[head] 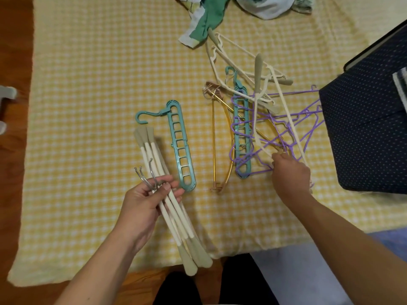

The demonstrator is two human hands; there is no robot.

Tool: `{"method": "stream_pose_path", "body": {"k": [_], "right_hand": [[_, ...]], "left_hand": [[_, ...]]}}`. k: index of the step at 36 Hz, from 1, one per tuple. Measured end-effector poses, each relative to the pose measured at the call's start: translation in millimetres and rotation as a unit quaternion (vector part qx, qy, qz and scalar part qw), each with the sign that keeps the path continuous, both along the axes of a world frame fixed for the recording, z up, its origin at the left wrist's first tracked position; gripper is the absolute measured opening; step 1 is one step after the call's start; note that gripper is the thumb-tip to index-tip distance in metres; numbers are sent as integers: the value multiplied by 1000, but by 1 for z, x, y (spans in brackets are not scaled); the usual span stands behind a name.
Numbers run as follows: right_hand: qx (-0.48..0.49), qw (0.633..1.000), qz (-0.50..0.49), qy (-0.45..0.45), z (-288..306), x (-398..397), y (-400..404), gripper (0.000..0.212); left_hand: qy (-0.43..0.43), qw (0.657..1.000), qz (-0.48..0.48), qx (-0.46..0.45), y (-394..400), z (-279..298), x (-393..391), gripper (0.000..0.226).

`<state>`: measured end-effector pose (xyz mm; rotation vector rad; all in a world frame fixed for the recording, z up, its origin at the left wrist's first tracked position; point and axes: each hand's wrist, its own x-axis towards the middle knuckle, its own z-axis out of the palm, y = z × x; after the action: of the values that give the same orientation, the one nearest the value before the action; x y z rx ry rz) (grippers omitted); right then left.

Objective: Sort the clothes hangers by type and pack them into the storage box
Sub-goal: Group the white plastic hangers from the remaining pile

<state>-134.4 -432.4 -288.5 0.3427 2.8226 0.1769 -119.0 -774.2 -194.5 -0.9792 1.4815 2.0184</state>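
My left hand (144, 202) grips a bundle of cream hangers with grey-green tips (176, 214) at their metal hooks, low over the cloth. A teal slotted hanger (181, 146) lies alone just right of the bundle. Further right is a tangled pile: gold hangers (213, 139), a second teal slotted hanger (241, 133), purple wire hangers (293, 126) and more cream hangers (257, 71). My right hand (290, 175) reaches into the pile's near edge, fingers curled at a cream hanger and purple wires; what exactly it pinches is hidden. The dark dotted storage box (370, 137) stands at the right.
A yellow checked cloth (99, 73) covers the surface, with wooden floor (13, 51) along the left. A heap of green and white clothes (220, 14) lies at the far edge. My dark-clad legs (176, 289) show at the bottom.
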Motion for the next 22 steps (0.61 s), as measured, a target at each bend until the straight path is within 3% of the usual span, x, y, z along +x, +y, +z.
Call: {"method": "stream_pose_path", "body": {"k": [7, 11, 13, 17, 20, 22], "right_hand": [[10, 1000, -9, -10, -1, -29, 8, 21], [-77, 996, -18, 45, 9, -43, -7, 6], [-163, 984, -41, 62, 17, -46, -27, 10], [-360, 930, -68, 17, 35, -33, -76, 11], [-506, 855, -93, -58, 46, -8, -109, 25], [-550, 822, -97, -114, 44, 11, -124, 23]], "left_hand": [[-1, 1000, 4, -2, -6, -5, 6, 18], [-1, 1000, 13, 0, -7, -5, 7, 18], [-5, 1000, 19, -2, -6, -6, 7, 19], [-15, 999, 28, -3, -5, -9, 5, 22], [-13, 999, 34, 1, -3, -9, 1, 23], [-5, 999, 35, 8, -2, -8, -2, 25]]}}
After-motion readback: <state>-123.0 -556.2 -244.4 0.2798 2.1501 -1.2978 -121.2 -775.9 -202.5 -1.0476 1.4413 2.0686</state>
